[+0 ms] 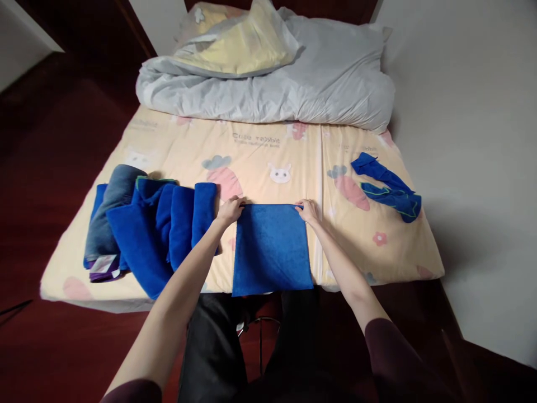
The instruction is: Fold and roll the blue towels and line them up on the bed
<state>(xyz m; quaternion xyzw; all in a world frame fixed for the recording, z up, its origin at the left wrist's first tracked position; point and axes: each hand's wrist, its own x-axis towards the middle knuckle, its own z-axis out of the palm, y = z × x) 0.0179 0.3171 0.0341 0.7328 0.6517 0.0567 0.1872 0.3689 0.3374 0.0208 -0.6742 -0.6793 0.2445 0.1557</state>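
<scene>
A blue towel (pixel 272 249) lies flat on the bed in front of me, its near edge reaching the bed's front edge. My left hand (pixel 231 210) pinches its far left corner. At the far right corner, my right hand (pixel 307 211) grips the cloth the same way. Left of my left hand are several folded or rolled blue towels (pixel 182 224), with a greyish-blue rolled towel (pixel 115 204) among them. Two crumpled blue cloths (pixel 388 187), at least one with green edging, lie farther off to the right.
The bed has a cream sheet (pixel 260 162) printed with carrots and rabbits. A grey quilt (pixel 335 73) and a yellow pillow (pixel 247 47) are heaped at its far end. A white wall (pixel 474 140) stands along the right side. Dark red floor (pixel 50 224) shows on the left.
</scene>
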